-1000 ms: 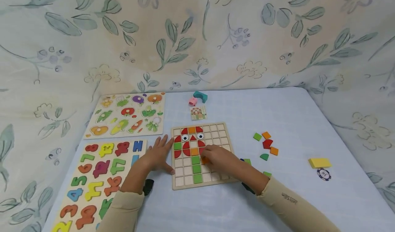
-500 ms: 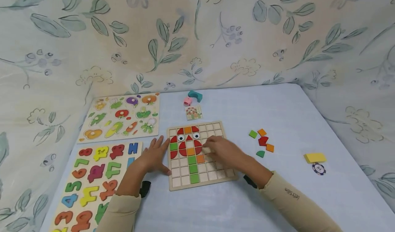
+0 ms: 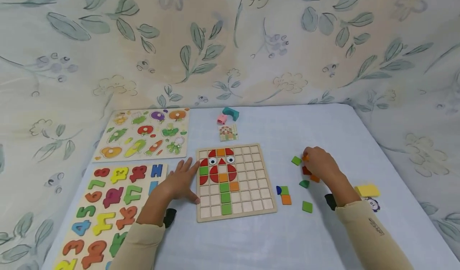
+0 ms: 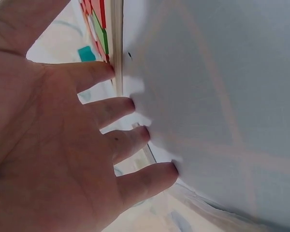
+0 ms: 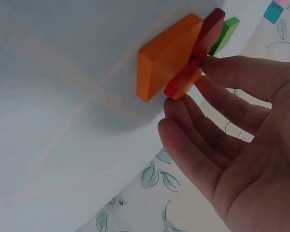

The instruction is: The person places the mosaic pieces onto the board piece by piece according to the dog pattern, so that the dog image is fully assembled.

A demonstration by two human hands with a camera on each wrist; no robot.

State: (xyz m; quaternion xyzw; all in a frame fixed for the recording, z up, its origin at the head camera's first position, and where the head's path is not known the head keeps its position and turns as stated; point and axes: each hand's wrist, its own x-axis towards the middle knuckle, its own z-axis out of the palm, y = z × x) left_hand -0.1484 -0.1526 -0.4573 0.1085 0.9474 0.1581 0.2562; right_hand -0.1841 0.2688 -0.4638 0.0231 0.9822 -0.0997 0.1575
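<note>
My left hand (image 3: 177, 182) lies spread on the cloth along the left edge of a wooden grid board (image 3: 251, 174). In the left wrist view its fingers are straight and hold nothing; one fingertip meets the board's rim (image 4: 118, 48). Red, orange and green tiles and two eye tiles form a figure on the board. Right of it, my right hand (image 3: 323, 166) pinches an orange square tile (image 5: 187, 88) between thumb and fingers. Red tiles (image 5: 210, 34) and another orange square (image 5: 169, 53) lie against it. Nearby are a green square (image 3: 296, 160) and a dark green curved tile (image 3: 304, 183).
A number puzzle (image 3: 136, 210) and a vegetable puzzle (image 3: 125, 130) lie at left. Behind the board are a picture card (image 3: 228, 132), a pink pig figure (image 3: 222, 119) and a teal block (image 3: 231, 113). Loose tiles (image 3: 286, 199), a yellow block (image 3: 367, 190) and a round chip (image 3: 373, 204) lie at right.
My right hand let go of an orange tile on the board, beside the green column, and moved right to the loose tiles. My left hand stayed at the board's left edge.
</note>
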